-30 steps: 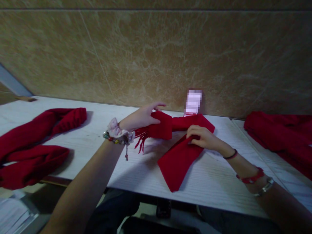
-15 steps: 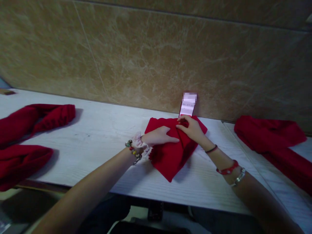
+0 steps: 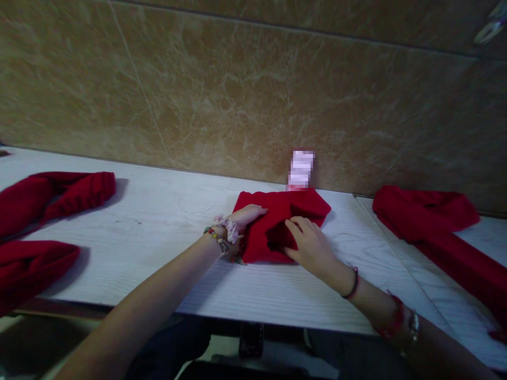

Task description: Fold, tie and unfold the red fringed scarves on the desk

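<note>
Red scarf (image 3: 283,219) now a compact folded square at frame centre, both my hands flat on it.
Half a second ago a long tail of it pointed down toward the near edge of the white table (image 3: 158,221). That tail is folded up now, so the bundle is shorter and squarer, just below the phone (image 3: 301,169) propped at the wall. My left hand (image 3: 243,217) lies on its left edge, fingers straight, not clenched. My right hand (image 3: 311,245) presses its lower right part, fingers spread, nothing pinched. Spare scarves (image 3: 51,192) sit at far left, a red heap (image 3: 428,219) at right, both well apart from my hands.
</note>
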{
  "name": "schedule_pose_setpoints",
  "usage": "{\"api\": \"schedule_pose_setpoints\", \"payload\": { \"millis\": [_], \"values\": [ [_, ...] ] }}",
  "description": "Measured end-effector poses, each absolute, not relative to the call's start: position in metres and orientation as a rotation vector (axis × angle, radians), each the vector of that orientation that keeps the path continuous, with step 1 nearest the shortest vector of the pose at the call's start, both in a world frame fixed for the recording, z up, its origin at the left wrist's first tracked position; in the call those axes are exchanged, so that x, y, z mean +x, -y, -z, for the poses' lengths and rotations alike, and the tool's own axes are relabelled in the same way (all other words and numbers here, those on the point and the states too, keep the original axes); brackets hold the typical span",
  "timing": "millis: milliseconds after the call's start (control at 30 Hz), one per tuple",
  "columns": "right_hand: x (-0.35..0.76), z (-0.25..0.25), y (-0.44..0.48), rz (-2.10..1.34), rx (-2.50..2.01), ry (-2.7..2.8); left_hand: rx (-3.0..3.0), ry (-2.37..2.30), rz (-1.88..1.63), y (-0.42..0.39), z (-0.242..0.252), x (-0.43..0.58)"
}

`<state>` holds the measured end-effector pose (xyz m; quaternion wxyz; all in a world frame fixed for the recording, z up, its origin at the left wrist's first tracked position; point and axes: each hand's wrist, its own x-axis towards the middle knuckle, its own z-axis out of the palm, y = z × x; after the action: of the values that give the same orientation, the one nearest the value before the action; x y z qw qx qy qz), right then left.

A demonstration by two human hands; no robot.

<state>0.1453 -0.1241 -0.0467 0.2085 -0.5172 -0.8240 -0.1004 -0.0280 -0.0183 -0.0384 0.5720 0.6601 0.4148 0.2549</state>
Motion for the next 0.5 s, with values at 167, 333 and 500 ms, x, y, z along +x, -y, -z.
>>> {"api": "schedule_pose_setpoints", "payload": {
  "millis": [167, 333, 500],
  "values": [
    [0.137, 0.038, 0.122, 0.234, -1.538, 2.163, 1.316, -1.055, -0.693, 0.022, 0.035, -0.024],
    [0.171, 0.026, 0.145, -0.023, -1.723, 1.668, 1.333, -1.085, -0.700, 0.024, 0.020, -0.032],
    [0.207, 0.041, 0.151, -0.179, -1.677, 1.678, 1.977, -1.277, -0.506, 0.043, 0.014, -0.028]
  ]
}}
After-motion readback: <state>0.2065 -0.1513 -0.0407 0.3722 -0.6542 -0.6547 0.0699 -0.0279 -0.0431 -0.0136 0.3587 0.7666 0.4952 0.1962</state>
